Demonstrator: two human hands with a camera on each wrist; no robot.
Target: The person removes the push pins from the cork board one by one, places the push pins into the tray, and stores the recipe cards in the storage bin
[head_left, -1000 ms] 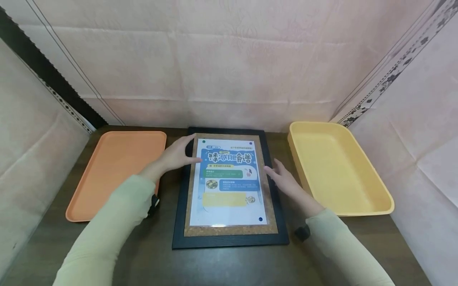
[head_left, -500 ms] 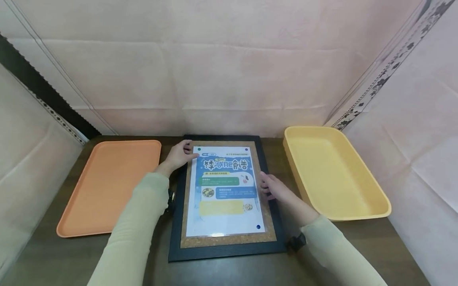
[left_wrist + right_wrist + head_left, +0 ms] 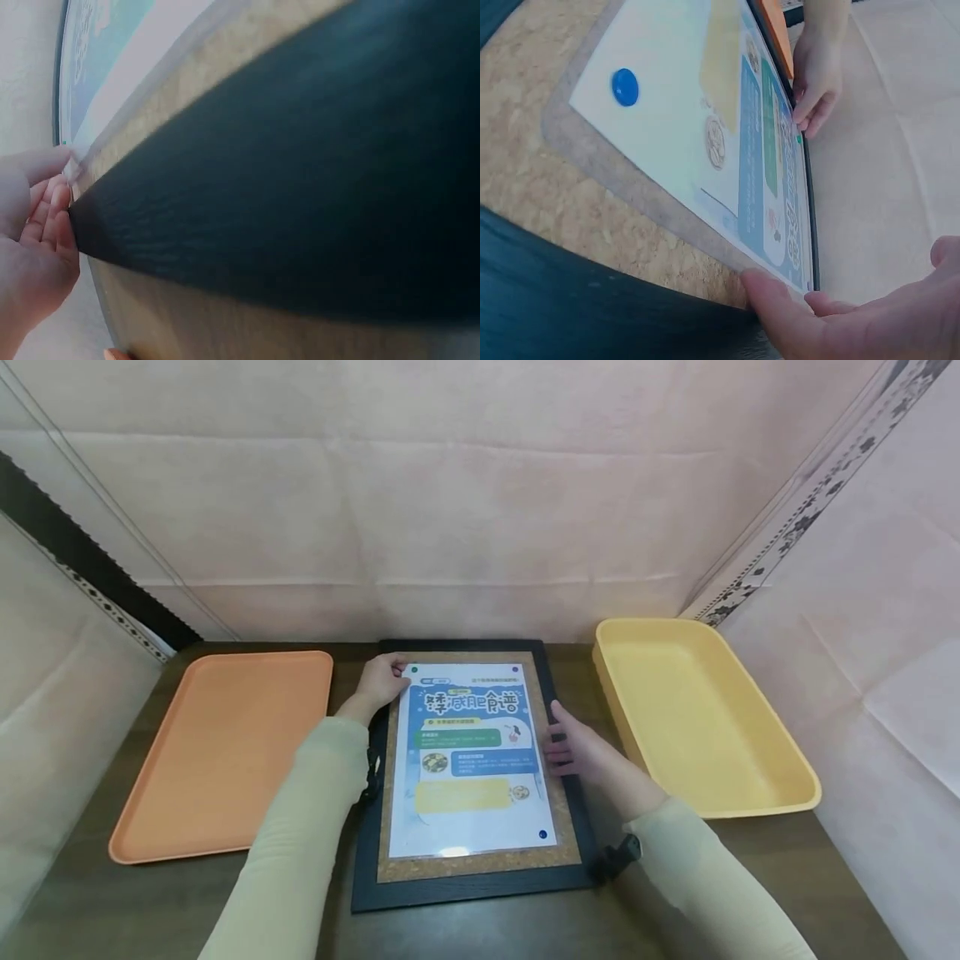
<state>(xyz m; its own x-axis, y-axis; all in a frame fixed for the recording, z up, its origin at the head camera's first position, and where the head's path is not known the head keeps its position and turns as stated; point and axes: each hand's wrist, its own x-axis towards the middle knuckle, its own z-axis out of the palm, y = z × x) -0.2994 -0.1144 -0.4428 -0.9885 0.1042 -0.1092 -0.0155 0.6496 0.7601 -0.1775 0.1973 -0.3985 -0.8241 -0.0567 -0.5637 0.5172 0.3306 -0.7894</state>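
A laminated poster point(image 3: 472, 760) with blue print lies on a cork board point(image 3: 480, 870) in a black frame point(image 3: 480, 883). My left hand point(image 3: 380, 683) is at the poster's upper left corner, just by a green pushpin point(image 3: 414, 668); in the left wrist view its thumb and fingers pinch the clear laminate edge. Along the poster's right edge lies my right hand point(image 3: 585, 747), its fingers extended and the fingertips touching the edge over the cork. A blue pushpin point(image 3: 625, 87) sits in the poster's lower right corner, and a purple pushpin point(image 3: 515, 669) in the upper right.
An orange tray point(image 3: 225, 752) lies left of the frame, partly behind my left sleeve. To the right stands a deeper yellow tray point(image 3: 705, 718). The dark wooden table point(image 3: 465, 935) is bounded by pale cloth walls point(image 3: 450, 527) at back and sides.
My left hand has closed in on the poster's upper left corner, its fingers curling to a pinch. My right hand's fingers curled inward, then spread along the right edge again. The head view shifted slightly.
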